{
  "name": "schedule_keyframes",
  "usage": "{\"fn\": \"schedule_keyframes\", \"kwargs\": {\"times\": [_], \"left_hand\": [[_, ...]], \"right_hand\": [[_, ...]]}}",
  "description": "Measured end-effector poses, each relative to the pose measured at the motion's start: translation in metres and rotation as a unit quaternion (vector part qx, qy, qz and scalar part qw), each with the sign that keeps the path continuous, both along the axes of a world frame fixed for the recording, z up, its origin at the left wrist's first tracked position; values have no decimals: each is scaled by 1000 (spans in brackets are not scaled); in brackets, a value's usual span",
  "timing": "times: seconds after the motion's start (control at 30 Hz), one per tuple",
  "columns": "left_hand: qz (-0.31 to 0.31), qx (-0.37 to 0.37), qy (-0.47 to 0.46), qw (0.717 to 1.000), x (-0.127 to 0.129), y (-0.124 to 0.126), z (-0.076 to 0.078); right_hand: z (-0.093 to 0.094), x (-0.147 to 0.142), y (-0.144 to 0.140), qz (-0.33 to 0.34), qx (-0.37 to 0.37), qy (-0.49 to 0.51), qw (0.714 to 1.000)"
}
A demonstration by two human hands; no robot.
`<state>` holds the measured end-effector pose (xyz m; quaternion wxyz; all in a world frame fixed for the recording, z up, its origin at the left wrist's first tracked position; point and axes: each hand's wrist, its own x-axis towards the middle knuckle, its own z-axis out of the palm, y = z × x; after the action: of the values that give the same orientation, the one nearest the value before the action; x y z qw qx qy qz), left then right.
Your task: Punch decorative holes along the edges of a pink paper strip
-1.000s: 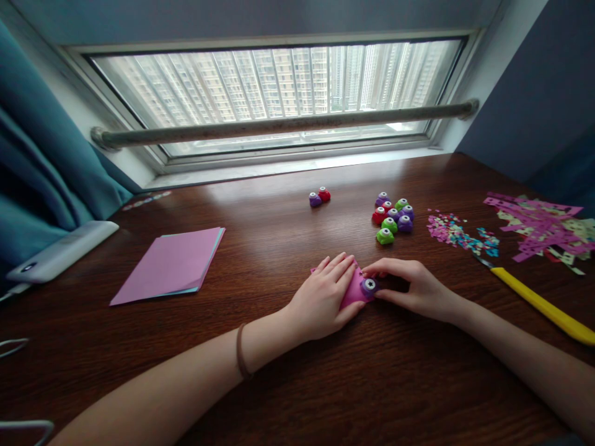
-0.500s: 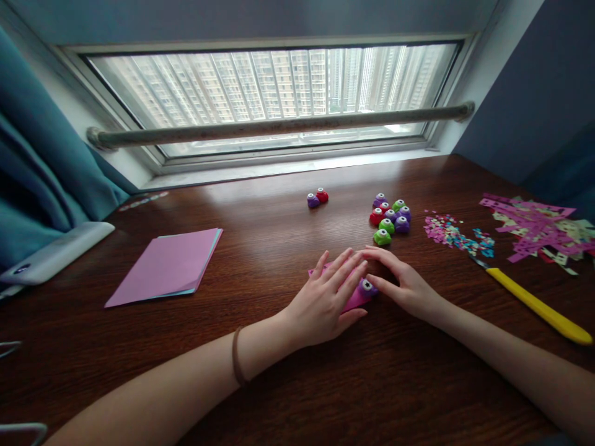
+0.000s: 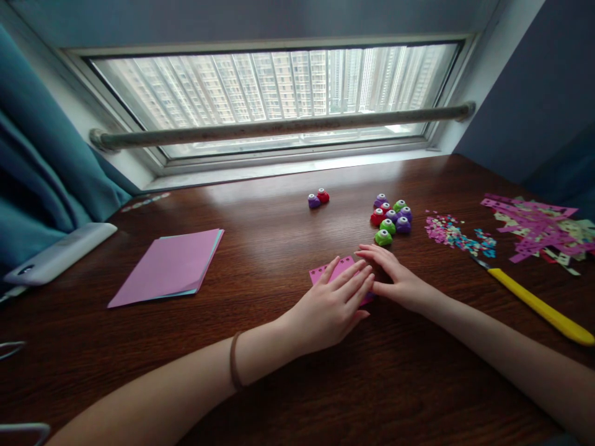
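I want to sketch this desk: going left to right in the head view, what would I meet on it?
White device, paper stack, punched pink sheet, cluster of craft punches, confetti, pile of paper strips.

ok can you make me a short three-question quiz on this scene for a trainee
1. Multiple choice: what does the left grip partly cover?
A) confetti
B) a pink card
C) paper strips

2. True or false: the knife lies to the right of the paper stack.

3. Short answer: which two colours are in the pair of punches standing apart from the larger cluster?

Key:
1. B
2. True
3. Purple and red
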<state>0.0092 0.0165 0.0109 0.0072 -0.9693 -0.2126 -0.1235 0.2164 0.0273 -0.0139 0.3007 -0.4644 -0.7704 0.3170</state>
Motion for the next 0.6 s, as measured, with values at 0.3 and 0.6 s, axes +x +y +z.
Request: {"fn": "schedule_keyframes", "kwargs": {"times": [0.3,0.6], "left_hand": [[4,-5,27,1000,1,-1,7],[4,-18,-9,1000,1,-2,3]], "right_hand": [[6,-4,5,-45,-70,-3,996],[1,-7,2,-62,-36,17,997]]}}
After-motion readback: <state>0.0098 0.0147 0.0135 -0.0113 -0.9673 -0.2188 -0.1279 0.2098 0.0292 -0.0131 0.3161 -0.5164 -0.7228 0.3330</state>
